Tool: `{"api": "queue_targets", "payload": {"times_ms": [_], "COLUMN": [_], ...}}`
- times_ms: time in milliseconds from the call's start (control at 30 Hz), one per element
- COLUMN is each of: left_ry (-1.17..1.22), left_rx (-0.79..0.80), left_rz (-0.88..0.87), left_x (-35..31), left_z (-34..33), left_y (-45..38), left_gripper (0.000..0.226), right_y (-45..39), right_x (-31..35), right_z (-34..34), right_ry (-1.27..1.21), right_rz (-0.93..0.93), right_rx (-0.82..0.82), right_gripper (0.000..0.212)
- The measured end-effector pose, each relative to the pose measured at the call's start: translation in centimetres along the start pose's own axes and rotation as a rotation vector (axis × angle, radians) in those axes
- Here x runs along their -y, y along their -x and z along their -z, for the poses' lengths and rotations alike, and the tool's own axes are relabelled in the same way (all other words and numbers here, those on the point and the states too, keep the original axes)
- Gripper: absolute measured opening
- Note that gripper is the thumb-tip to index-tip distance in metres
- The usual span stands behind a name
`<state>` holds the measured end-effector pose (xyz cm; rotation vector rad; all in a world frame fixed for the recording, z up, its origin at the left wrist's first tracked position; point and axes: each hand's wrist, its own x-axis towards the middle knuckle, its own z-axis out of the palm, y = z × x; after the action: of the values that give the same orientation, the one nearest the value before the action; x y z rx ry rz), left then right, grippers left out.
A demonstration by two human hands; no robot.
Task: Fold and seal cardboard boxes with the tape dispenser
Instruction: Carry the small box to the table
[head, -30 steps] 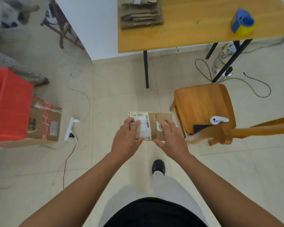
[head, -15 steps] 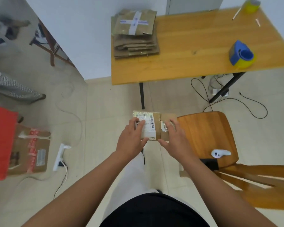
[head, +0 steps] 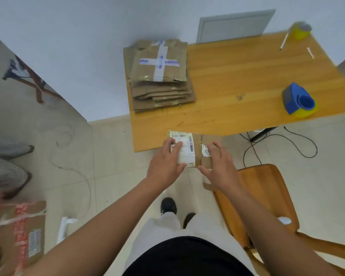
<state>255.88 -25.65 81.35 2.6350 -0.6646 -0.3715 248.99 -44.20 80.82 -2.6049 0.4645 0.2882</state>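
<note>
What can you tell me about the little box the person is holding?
The small cardboard box is brown and flat-looking, with a white shipping label with barcodes on its left part and shiny clear tape on its right. The left hand grips the label side and the right hand holds the other side. It is held in the air at the wooden table's near edge.

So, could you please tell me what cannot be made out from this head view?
- Small cardboard box: its sides and underside are hidden by the left hand and right hand, so its flaps cannot be judged.
- Shipping label: print too small to read.
- Carton at lower left: blurred and cut off by the frame edge.
- Tape dispenser: its tape end is too small to see.
</note>
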Motion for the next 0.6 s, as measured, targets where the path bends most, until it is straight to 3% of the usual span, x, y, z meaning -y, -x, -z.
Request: {"api": "queue_targets", "payload": {"times_ms": [600], "left_ry": [-0.021], "left_rx": [0.004], "left_rz": [0.044], "left_x": [-0.4], "left_z": [2.5], "left_y": [-16.6], "left_gripper": [0.071], "right_y": [-16.7], "right_x": [-1.6], "right_z": [4.7], "right_ry": [-0.044], "right_rz": [0.067], "right_rx": [-0.009], "right_gripper": [0.081]}}
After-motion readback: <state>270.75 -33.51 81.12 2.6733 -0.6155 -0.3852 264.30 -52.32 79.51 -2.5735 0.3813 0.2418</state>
